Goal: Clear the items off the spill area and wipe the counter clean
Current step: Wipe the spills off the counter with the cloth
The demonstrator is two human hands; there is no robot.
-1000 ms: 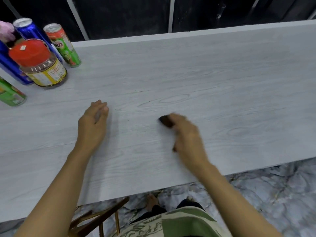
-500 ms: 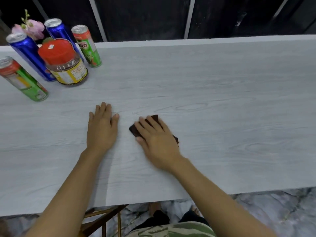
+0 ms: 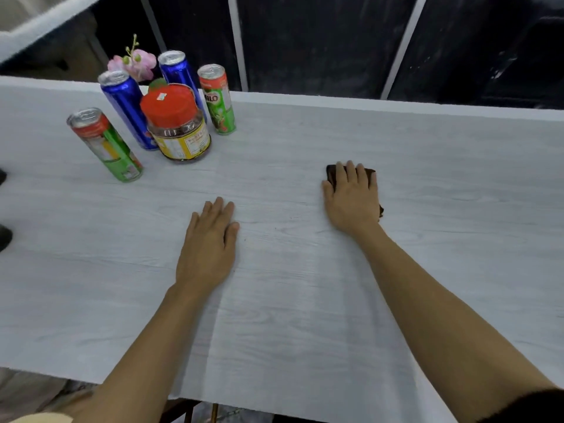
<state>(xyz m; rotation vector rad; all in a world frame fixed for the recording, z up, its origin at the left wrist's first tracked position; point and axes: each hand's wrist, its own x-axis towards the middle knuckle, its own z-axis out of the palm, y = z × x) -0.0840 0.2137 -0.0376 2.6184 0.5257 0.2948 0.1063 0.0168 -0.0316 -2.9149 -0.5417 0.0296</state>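
Note:
My right hand [image 3: 351, 199] lies flat on a dark brown cloth [image 3: 332, 174], pressing it onto the pale wood-grain counter [image 3: 305, 300]; only the cloth's edges show around my fingers. My left hand [image 3: 209, 242] rests palm down on the bare counter, fingers together, holding nothing. At the back left stand a jar with a red lid [image 3: 175, 123], two blue cans [image 3: 126, 108] [image 3: 180, 71], a Milo can [image 3: 217, 99] and a green-and-red can [image 3: 105, 143].
A pink flower [image 3: 134, 64] rises behind the cans. Dark panels with pale frames run behind the counter's far edge. The near edge cuts across the bottom, with chair legs [image 3: 195, 410] under it. Dark shapes [image 3: 3, 236] sit at the left border.
My right hand has slid the cloth to the right and farther from me, away from my left hand. My left hand has stayed flat on the counter. The view has shifted toward the cans.

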